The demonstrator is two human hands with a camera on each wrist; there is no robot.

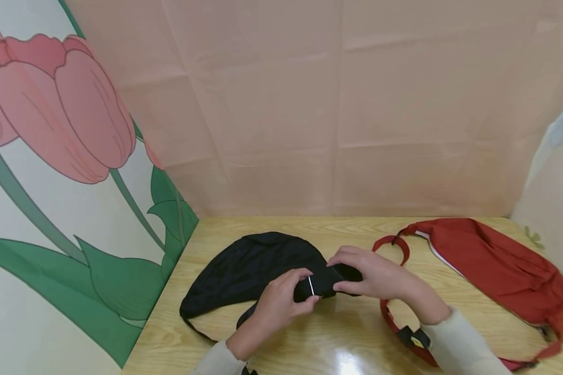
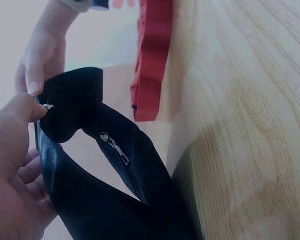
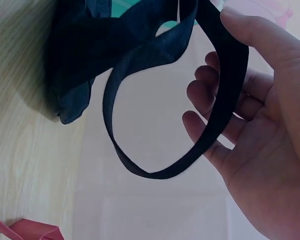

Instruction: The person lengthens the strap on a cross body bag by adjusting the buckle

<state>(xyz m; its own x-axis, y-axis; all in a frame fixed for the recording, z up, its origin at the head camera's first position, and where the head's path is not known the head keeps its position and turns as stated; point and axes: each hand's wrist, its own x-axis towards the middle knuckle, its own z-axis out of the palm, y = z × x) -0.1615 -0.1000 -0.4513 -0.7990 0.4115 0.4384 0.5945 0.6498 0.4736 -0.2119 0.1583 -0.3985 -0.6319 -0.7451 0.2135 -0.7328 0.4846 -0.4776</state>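
Behind the wood-grain table (image 1: 347, 328) stands a creased pinkish-beige backdrop (image 1: 338, 109), with a tulip-print wall (image 1: 61, 109) at left.

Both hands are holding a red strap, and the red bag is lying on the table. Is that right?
Not quite: the strap held by the left hand and right hand is black, as the head view shows. The red bag is indeed lying on the table.

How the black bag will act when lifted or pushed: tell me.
The black bag will probably sag when lifted, since its fabric body looks soft and wrinkled. Pushed, it would likely crumple or slide rather than roll, as that body is broad, not round. Its strap may twist and trail, because it curves into a loose loop at the right hand.
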